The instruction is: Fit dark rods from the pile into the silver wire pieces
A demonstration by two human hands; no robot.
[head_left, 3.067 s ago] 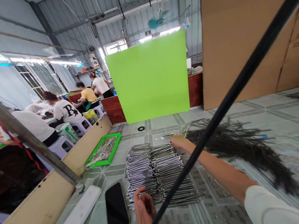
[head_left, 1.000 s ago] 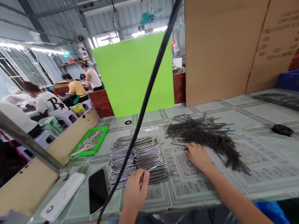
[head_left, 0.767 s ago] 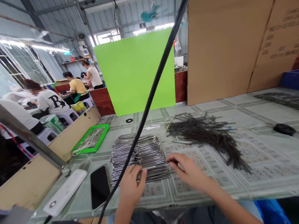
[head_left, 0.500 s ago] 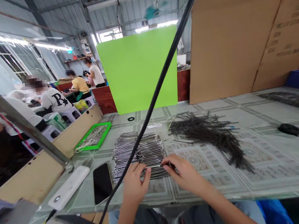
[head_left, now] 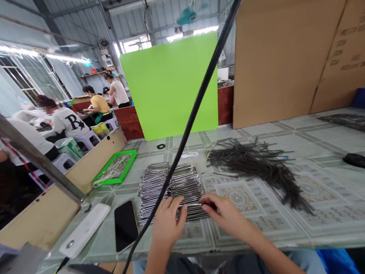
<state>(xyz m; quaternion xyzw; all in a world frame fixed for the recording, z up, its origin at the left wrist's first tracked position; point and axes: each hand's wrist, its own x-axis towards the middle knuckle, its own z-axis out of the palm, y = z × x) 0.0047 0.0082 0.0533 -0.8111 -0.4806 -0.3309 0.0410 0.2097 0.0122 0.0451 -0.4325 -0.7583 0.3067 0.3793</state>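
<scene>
Fingers (head_left: 179,205) pinching steel rod (head_left: 192,205); rod stack (head_left: 168,189) beneath; shirt (head_left: 72,122) printed R

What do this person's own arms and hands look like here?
The left hand and right hand are bare: no gloves, rings or wristbands show. The forearms are uncovered, with no sleeve in view. Blue jeans show below.

A factory workshop: workers (head_left: 65,122) sit on plastic stools (head_left: 63,161) at benches under a corrugated metal roof (head_left: 163,7).
</scene>
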